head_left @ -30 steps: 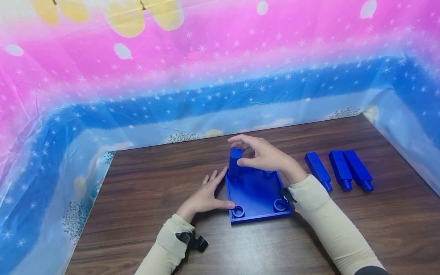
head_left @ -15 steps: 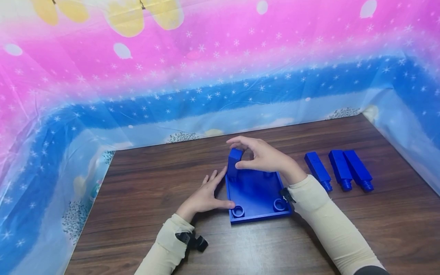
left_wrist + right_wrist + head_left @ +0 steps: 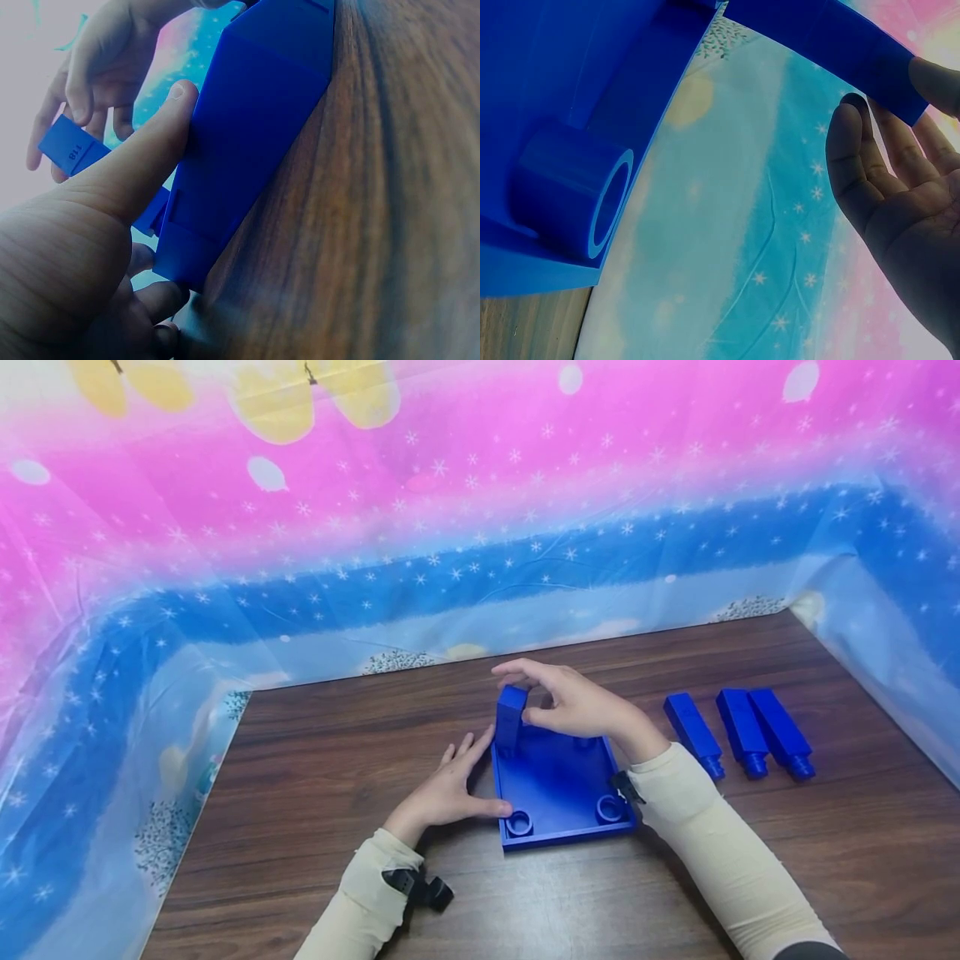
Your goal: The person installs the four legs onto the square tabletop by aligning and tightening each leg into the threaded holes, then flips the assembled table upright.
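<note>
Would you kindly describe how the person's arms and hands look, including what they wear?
The left hand and right hand are ungloved. The left sleeve and right sleeve are cream and slightly wrinkled. On the left one sits a black wrist device; on the right, a second black device. Something dark meets the right sleeve at the bottom edge.

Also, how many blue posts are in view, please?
4. The standing post is by the right hand, at the far left corner of the tray. On the table, right of it, lie a left post, a middle post and a right post.
</note>
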Tool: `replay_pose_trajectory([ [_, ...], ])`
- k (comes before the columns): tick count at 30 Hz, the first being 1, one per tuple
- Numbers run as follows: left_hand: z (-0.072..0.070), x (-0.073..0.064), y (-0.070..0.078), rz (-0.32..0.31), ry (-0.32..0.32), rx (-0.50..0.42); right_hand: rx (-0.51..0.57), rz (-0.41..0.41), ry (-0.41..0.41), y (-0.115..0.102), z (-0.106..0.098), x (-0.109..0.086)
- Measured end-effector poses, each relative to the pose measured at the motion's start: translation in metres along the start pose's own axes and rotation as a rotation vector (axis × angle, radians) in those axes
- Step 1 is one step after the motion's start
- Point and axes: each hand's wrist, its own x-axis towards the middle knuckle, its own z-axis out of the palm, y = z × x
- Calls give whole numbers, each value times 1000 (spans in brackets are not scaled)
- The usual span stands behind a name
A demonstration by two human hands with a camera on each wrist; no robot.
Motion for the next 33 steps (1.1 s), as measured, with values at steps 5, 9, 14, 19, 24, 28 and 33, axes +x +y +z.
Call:
replay_pose_trajectory([
  [5,0,-1,0,-5,1,0,3,0,3,-1,1,0],
  [9,0,-2,0,-17,-4,-1,4,9,1,0,2,0],
  [14,1,0,-1,-11,1,-7,-9,25,10,0,2,0],
  [19,1,-1,-1,-7,1,-8,-10,29,15,0,3,0],
  [24,1,-2,0,2,-5,1,-20,43,17,-1,4,-1],
  [28,1,-1,0,7,-10,13,-17,59,14,-1,4,-1],
  [33,0,-1,2,7,-8,16,-2,59,6,0,3,0],
])
